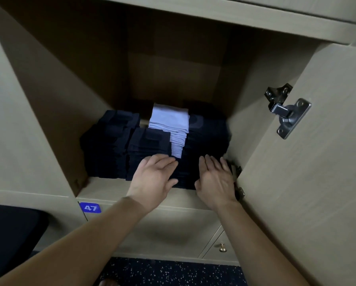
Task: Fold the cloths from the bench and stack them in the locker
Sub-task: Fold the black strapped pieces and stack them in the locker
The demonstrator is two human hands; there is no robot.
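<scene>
— So, what is the place like?
— A beige wood-grain locker (49, 112) with its door (317, 182) swung open on the right, above a dark speckled floor (168, 273).
— How many things are there?
— One stack of pale blue cloths (168, 120) stands at the back of the shelf. Stacks of navy cloths (148, 145) crowd round it and fill the shelf. They merge in the shadow, so I cannot count them. The door shows one steel hinge (286, 112), and the unit below has one brass knob (221, 247).
— Any writing?
— A blue tag (90, 207) under the shelf reads "47".
— And the hands?
— The left hand (154, 178) and the right hand (216, 178) both lie flat, fingers straight, against the front navy stack (185, 174) at the shelf edge. Neither hand grips anything.
</scene>
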